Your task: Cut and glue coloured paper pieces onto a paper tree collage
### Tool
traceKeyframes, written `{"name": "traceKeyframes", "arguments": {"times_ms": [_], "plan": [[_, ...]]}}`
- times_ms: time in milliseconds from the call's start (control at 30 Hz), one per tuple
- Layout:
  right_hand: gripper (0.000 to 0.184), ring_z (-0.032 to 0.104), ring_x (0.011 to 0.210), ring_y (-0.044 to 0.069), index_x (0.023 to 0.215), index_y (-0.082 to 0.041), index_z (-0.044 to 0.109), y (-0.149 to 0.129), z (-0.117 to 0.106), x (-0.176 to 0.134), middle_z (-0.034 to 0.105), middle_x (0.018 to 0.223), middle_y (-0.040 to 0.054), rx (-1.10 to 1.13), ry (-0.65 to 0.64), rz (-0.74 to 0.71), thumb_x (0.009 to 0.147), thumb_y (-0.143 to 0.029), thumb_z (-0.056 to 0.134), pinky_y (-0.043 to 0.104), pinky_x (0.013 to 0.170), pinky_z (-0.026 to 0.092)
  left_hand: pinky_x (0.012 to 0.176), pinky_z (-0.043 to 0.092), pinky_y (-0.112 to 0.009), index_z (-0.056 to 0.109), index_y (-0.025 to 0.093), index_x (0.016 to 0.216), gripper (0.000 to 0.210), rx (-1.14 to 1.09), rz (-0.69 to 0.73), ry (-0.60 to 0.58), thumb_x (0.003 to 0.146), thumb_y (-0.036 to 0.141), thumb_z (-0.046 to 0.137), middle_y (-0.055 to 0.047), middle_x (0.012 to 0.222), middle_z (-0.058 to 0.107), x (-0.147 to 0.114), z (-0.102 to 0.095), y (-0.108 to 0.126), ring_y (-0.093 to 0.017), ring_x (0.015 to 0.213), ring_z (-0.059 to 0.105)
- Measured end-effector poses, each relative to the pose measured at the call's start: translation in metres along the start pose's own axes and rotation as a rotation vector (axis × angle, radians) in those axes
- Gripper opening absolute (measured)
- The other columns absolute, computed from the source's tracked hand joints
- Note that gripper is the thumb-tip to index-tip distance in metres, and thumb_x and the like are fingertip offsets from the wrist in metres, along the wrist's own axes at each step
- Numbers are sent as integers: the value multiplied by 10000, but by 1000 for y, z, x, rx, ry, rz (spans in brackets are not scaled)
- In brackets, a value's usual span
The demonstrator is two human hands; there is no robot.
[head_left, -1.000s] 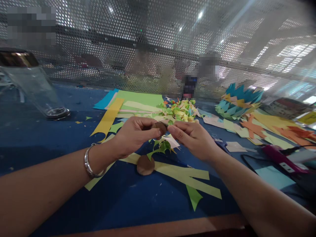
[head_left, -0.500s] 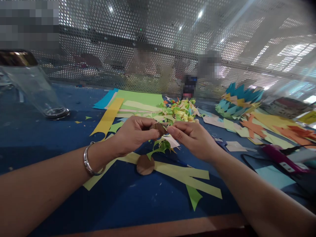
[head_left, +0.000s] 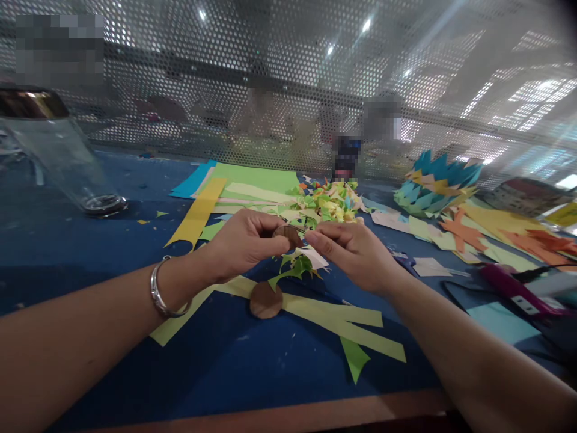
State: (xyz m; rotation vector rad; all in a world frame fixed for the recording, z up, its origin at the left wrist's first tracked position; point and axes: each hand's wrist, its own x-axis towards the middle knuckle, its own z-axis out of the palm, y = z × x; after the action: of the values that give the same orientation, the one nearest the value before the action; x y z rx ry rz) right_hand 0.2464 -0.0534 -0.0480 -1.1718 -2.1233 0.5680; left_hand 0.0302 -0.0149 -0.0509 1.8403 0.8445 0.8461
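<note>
My left hand (head_left: 247,243), a silver bangle on its wrist, pinches a small brown round disc (head_left: 293,236) between thumb and fingers. My right hand (head_left: 345,249) meets it from the other side, thumb and forefinger closed at the disc's edge. A thin dark sliver shows between the fingertips, too small to name. Below the hands, a second brown disc (head_left: 265,300) with a wood-like look lies on pale yellow-green paper strips (head_left: 333,316). Green cut paper scraps (head_left: 300,264) lie just under the fingers.
Behind the hands sits a heap of small paper bits (head_left: 338,201) beside green paper sheets (head_left: 261,177). A glass bottle (head_left: 67,156) stands left. To the right are a folded paper crown (head_left: 437,183), orange strips and a purple power strip (head_left: 518,291). Perforated metal panel (head_left: 288,120) closes the back.
Both hands stay in nearly the same place. The disc in my left hand has tilted very slightly; the things on the table have not moved.
</note>
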Motion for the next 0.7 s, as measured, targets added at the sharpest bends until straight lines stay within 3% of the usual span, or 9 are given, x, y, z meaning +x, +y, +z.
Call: {"name": "traceKeyframes", "arguments": {"times_ms": [133,233,400,567,700], "plan": [[502,352,588,104,647,-204,387,-1,1,0,316,635,-49,-4,31,4,1024,-523,475,292,561,267,729,465,-286,630,179,582,207,-97,2,-48,787,166,644,24,650,581,0,1,-1,-125,683,551],[512,340,569,104,652,-203,427,-1,1,0,334,616,-50,9,76,48,1020,-557,459,291,544,255,749,479,-267,738,179,705,120,-110,-56,-74,796,180,661,1,735,669,0,1,0,-130,743,601],[533,305,524,102,695,-207,473,4,0,1,314,574,-61,57,135,128,992,-649,442,291,519,197,500,361,-210,729,176,792,151,-4,-160,-128,833,315,688,24,652,581,2,-11,5,-78,534,464],[528,323,536,105,694,-206,465,7,-5,3,329,581,-54,-20,161,136,995,-640,441,295,528,201,492,389,-255,691,198,950,303,340,-190,-248,812,468,701,2,638,653,8,-31,5,-137,501,550],[514,322,550,107,664,-214,373,8,-7,4,300,601,-52,-100,181,87,1011,-586,450,301,538,208,526,349,-263,687,210,999,351,705,-74,-106,810,505,685,12,619,644,10,-38,8,-160,547,571]]}}
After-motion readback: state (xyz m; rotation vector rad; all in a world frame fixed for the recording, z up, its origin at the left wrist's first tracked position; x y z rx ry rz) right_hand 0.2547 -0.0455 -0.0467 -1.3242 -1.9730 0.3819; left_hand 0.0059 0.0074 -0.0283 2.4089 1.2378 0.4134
